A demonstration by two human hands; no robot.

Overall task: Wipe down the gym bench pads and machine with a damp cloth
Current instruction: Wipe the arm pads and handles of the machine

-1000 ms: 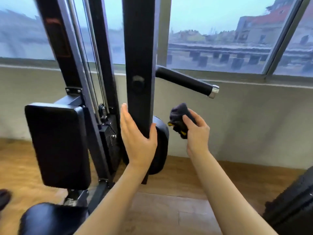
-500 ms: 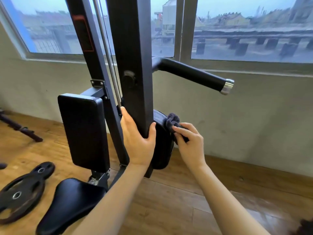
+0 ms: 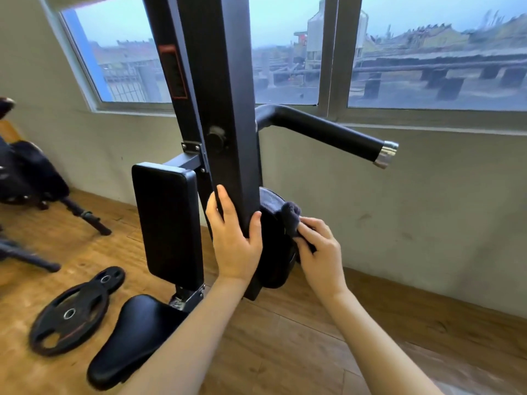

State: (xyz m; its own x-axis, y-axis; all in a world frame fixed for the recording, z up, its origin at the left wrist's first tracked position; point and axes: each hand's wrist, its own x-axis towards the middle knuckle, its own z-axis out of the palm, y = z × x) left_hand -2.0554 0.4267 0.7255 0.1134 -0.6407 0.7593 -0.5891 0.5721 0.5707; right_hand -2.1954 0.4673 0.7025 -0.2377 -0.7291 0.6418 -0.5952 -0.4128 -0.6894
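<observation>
My left hand (image 3: 235,246) grips the post (image 3: 225,115) to steady myself; my right hand (image 3: 320,252) pinches the cloth (image 3: 291,216), bunched against the round pad (image 3: 272,252) to scrub its edge.

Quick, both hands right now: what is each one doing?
Left hand: grips the black upright post, thumb round one side, fingers round the other.
Right hand: pinches the dark cloth against the round pad.
</observation>
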